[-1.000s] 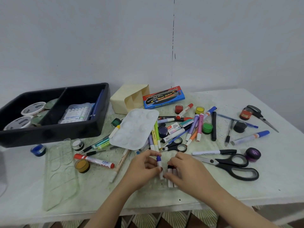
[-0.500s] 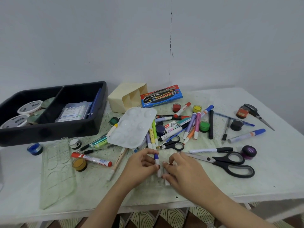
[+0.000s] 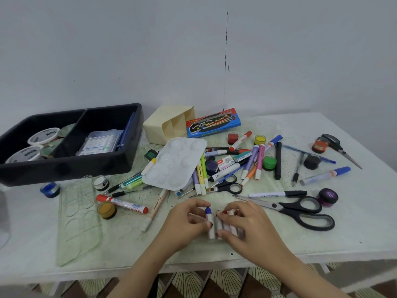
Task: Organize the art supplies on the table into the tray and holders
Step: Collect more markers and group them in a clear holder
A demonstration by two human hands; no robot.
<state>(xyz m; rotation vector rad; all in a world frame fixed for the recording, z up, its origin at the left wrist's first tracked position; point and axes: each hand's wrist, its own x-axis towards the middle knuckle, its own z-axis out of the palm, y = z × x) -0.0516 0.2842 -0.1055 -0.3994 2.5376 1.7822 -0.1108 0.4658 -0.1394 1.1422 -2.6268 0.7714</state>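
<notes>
White tube with blue cap point(image 3: 208, 212): pinched by left hand point(image 3: 184, 224), six o'clock on pale table point(image 3: 354, 224). White tubes, bundled point(image 3: 225, 225): gripped by right hand point(image 3: 253, 231), count hidden beneath it.

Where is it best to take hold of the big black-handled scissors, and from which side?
Probably the black handle loops of the large scissors, from above on the right: they lie flat, and the sharp blades point left.
</notes>
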